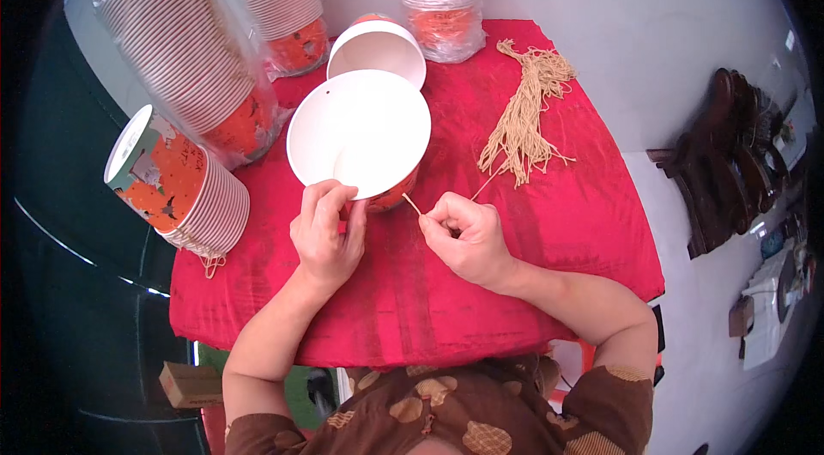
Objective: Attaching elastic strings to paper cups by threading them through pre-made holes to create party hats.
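My left hand (328, 232) was clamped on the paper bucket (365, 124), my right hand (468, 239) on a cord (411, 202), whose free tip was not yet joined to it

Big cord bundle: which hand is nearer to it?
Right hand: it pinches a cord, in front and left of the bundle. The left hand is farther left, holding the near bucket by its rim.

Bucket (359, 136): wht int., orange printed ext.; round mouth open, facing up; exact tilt n/d. Sm. round hole in wall just below far-left rim. Loc.: approx. ctr. of bench (592, 223). Cord (413, 203): thin, beige; pinched nr. one end. Short tip points far-left, just R of bucket's near rim; remainder runs far-right.
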`<state>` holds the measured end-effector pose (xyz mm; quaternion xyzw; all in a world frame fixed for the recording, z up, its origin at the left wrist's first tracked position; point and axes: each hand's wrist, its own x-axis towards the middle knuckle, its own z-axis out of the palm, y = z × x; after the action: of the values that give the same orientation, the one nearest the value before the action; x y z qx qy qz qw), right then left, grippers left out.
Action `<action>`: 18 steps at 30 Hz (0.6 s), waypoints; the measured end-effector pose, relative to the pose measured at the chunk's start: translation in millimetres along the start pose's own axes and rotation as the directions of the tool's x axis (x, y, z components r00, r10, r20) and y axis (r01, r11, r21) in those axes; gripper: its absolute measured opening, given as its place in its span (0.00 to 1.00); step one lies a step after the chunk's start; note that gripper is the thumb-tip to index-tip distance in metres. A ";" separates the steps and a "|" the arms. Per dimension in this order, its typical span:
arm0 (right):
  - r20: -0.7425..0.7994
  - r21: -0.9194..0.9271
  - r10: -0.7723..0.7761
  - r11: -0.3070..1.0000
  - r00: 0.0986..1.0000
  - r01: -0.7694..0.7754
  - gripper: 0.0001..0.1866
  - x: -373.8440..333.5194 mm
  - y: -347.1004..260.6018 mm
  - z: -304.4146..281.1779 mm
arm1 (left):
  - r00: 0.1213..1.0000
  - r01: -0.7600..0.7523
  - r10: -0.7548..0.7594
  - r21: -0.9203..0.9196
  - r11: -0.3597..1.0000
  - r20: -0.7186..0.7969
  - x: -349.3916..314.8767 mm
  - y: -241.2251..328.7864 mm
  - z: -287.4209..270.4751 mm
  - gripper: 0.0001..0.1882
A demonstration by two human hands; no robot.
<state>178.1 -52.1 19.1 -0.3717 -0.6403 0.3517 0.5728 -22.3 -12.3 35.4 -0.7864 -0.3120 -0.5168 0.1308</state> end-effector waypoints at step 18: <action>-0.008 -0.004 0.018 1.000 1.000 -0.018 0.12 0.5 -3.5 -0.5 | 0.996 -0.088 0.088 0.012 0.996 0.011 1.3 6.2 0.8 0.21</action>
<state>178.3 -53.3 22.5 -0.3801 -0.6351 0.3542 0.5716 -17.5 -16.3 36.9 -0.8013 -0.2808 -0.5044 0.1567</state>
